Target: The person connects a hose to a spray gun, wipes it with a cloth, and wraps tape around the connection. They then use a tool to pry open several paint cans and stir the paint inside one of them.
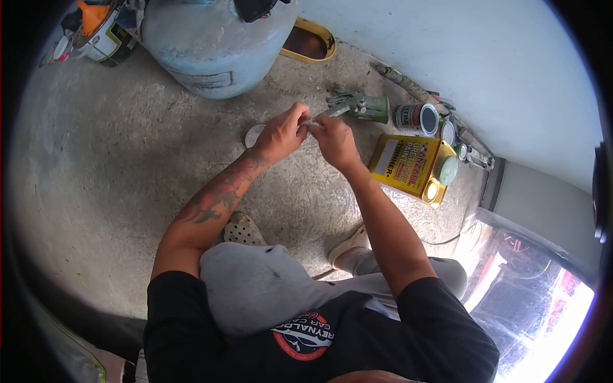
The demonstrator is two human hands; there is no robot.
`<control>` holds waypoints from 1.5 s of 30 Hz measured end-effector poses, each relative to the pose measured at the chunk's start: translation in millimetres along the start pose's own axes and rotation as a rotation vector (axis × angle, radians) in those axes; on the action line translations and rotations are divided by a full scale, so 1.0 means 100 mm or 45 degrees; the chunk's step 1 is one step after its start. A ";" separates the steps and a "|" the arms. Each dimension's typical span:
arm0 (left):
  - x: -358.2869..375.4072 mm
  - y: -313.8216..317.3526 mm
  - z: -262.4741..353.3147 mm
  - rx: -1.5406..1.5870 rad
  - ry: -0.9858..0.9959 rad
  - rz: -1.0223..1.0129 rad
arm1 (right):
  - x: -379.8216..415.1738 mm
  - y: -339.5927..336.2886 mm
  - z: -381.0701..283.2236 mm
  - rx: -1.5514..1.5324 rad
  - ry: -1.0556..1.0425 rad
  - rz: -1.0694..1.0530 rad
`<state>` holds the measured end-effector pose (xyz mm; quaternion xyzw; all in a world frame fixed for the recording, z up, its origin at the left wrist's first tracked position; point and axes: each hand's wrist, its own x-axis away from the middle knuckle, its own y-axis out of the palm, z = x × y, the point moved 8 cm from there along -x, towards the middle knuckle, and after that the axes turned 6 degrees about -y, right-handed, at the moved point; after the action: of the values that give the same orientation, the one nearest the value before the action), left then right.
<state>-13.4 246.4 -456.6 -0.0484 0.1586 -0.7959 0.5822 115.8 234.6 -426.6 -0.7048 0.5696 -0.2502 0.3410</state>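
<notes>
My left hand [281,134] and my right hand [336,139] meet over the floor, fingers of both pinched on a small whitish piece [311,123] that shows between them; I cannot tell what it is. Just left of my left hand, and partly behind it, a white round disc [253,135] lies on the concrete. Beyond my right hand, a paint-smeared green can [375,108] has several stick-like tools at its mouth. One greyish flat piece [340,110] reaches from there towards my right fingers and overlaps them in this view.
A yellow thinner tin [412,167] stands right of my right forearm, with paint cans [408,118] behind it along the wall. Ahead are a large blue-grey tank [211,51] and a yellow container of dark liquid [311,41]. Far left, a bucket [105,41] holds an orange funnel.
</notes>
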 end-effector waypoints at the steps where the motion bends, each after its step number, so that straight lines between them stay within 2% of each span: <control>1: 0.01 -0.01 0.00 -0.012 0.011 0.012 | -0.01 -0.02 0.01 0.000 -0.003 -0.003; 3: 0.05 -0.02 -0.01 -0.032 0.029 0.039 | 0.18 0.27 0.38 -0.771 0.751 -0.291; 4: 0.08 -0.04 -0.01 -0.052 0.049 0.065 | 0.17 0.24 0.41 -0.773 0.749 -0.295; 6: 0.11 -0.07 0.00 -0.149 0.064 0.056 | 0.30 0.37 0.42 -1.407 1.072 -0.335; 7: 0.11 -0.07 0.02 -0.243 0.082 0.046 | 0.29 0.37 0.41 -1.407 1.070 -0.334; 9: 0.12 -0.08 0.13 -0.299 0.170 0.064 | 0.37 0.40 0.43 -1.530 1.285 -0.210; 10: 0.13 -0.10 0.22 -0.355 0.256 0.082 | 0.37 0.40 0.45 -1.529 1.284 -0.209; 13: 0.16 -0.13 0.35 -0.422 0.306 0.084 | 0.36 0.39 0.46 -1.511 1.258 -0.281; 17: 0.14 -0.12 0.36 -0.472 0.331 0.052 | 0.28 0.36 0.44 -1.317 1.088 -0.390; 20: 0.11 -0.07 0.31 -0.605 0.310 -0.106 | 0.26 0.39 0.43 -1.263 0.938 -0.507; 22: 0.08 -0.11 0.28 -0.564 0.168 -0.158 | 0.26 0.42 0.39 -1.269 0.869 -0.568; 23: 0.07 -0.13 0.30 -0.566 0.169 -0.161 | 0.26 0.41 0.37 -1.284 0.809 -0.539; 25: 0.04 -0.13 0.13 -0.320 -0.181 -0.283 | 0.28 0.42 0.34 -1.300 0.751 -0.501; 27: 0.04 -0.13 0.06 -0.292 -0.227 -0.279 | 0.28 0.38 0.37 -1.351 0.718 -0.303; 28: 0.05 -0.13 0.01 -0.265 -0.275 -0.270 | 0.32 0.40 0.37 -1.354 0.721 -0.298; 30: 0.05 -0.12 -0.02 -0.267 -0.301 -0.293 | 0.35 0.34 0.41 -1.137 0.708 -0.187; 34: 0.06 -0.12 -0.02 -0.307 -0.361 -0.323 | 0.39 0.33 0.41 -0.925 0.738 -0.129; 36: 0.07 -0.11 -0.04 -0.327 -0.345 -0.321 | 0.31 0.28 0.38 -0.662 0.534 -0.126; 40: 0.07 -0.12 -0.04 -0.399 -0.297 -0.308 | 0.29 0.24 0.37 -0.389 0.524 -0.177; 42: 0.08 -0.13 -0.05 -0.432 -0.308 -0.340 | 0.21 0.22 0.32 -0.175 0.193 -0.125; 43: 0.09 -0.12 -0.06 -0.463 -0.320 -0.373 | 0.20 0.20 0.33 -0.176 0.193 -0.125; 45: 0.14 -0.18 -0.12 -0.452 -0.333 -0.354 | 0.25 0.20 0.47 -0.410 0.435 -0.120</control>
<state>-37.3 240.7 -464.0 -0.2738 0.2111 -0.8149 0.4652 143.8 217.2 -473.3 -0.7232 0.6181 -0.2874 0.1109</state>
